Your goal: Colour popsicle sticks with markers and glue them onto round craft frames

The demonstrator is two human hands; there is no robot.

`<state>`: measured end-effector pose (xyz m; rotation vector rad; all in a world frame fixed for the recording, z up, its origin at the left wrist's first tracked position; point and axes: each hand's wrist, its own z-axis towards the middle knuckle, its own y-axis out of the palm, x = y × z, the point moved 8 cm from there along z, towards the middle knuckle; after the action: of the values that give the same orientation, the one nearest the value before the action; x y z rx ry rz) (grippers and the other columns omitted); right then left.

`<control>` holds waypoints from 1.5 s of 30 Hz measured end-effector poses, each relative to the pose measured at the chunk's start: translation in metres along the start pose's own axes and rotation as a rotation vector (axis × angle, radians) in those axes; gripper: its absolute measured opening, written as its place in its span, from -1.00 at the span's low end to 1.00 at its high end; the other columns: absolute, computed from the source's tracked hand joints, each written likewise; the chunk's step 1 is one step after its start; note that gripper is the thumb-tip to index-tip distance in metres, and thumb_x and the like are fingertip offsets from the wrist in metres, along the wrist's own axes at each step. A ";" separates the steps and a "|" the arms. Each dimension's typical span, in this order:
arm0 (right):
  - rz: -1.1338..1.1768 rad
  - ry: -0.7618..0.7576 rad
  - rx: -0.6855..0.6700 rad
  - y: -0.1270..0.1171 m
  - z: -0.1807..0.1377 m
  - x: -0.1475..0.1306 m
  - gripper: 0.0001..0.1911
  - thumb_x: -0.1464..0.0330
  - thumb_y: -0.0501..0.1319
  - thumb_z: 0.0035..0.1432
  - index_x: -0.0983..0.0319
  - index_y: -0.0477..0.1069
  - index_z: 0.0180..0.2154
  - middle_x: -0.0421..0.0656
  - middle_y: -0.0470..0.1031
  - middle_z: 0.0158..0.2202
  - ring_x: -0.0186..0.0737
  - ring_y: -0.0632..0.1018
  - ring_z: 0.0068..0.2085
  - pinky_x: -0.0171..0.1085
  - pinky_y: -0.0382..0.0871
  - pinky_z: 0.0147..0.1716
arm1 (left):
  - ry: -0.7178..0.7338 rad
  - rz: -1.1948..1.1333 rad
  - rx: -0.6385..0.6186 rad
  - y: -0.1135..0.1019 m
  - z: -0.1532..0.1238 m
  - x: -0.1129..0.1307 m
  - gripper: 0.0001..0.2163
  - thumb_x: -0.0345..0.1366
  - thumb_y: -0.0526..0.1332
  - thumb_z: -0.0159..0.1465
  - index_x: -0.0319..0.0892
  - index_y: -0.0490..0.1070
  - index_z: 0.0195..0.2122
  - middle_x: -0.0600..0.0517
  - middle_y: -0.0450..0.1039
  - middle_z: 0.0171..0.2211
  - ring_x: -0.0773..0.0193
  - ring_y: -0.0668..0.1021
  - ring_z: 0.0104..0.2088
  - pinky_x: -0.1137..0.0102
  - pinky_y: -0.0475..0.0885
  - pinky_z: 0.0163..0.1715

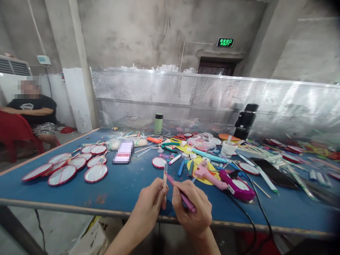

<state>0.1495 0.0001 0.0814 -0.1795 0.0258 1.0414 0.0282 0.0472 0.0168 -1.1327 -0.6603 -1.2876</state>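
At far left, a person in a black printed T-shirt point(42, 106) sits by a red plastic chair point(16, 131). On the blue tabletop point(119, 191), round, pale discs with red rims point(63, 174) lie in an overlapping cluster. Right of them rests a phone with a lit, blurred screen point(124, 152).

Near the front edge, the left hand point(151, 196) pinches a flat, light wooden stick with a greyish tip point(165, 181), holding it upright between thumb and fingers above the tabletop. Behind it stand a light green bottle with a black lid point(158, 124) and, closer, one small red-rimmed disc point(158, 163). The right hand point(192, 205) grips a slim purple pen point(186, 201), its tip at the stick; whether they touch is unclear.

Farther right, a pink glue gun point(209, 174) lies partly over a yellow round piece point(196, 165), beside a magenta device point(237, 186). A white cup point(227, 149) stands behind, then a dark phone point(275, 172) lies flat.
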 end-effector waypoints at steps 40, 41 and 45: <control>0.041 0.010 -0.036 0.002 0.000 0.000 -0.79 0.60 0.21 0.15 0.25 0.47 -0.19 -0.16 0.54 -0.43 -0.29 0.53 -0.45 -0.31 0.43 -0.41 | 0.019 0.004 0.010 -0.001 0.000 0.001 -0.70 -0.11 -0.01 0.44 -0.13 0.22 -0.39 0.17 0.27 -0.53 0.37 0.29 -0.50 0.48 0.16 -0.46; 0.036 0.011 -0.031 0.002 0.000 0.000 -0.80 0.59 0.22 0.15 0.25 0.47 -0.19 -0.17 0.53 -0.44 -0.30 0.52 -0.45 -0.31 0.42 -0.41 | 0.019 0.006 0.011 -0.002 0.000 0.001 -0.70 -0.11 -0.02 0.44 -0.13 0.22 -0.39 0.17 0.27 -0.53 0.37 0.29 -0.50 0.48 0.16 -0.46; 0.053 0.019 -0.049 0.004 0.001 0.000 -0.79 0.60 0.21 0.15 0.25 0.46 -0.20 -0.16 0.53 -0.43 -0.31 0.51 -0.46 -0.31 0.41 -0.42 | 0.017 -0.002 0.007 -0.001 0.000 0.001 -0.69 -0.12 -0.01 0.44 -0.14 0.21 -0.41 0.17 0.26 -0.54 0.38 0.29 -0.51 0.48 0.15 -0.47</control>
<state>0.1466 0.0023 0.0815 -0.2346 0.0225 1.0943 0.0273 0.0471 0.0183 -1.1148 -0.6533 -1.2942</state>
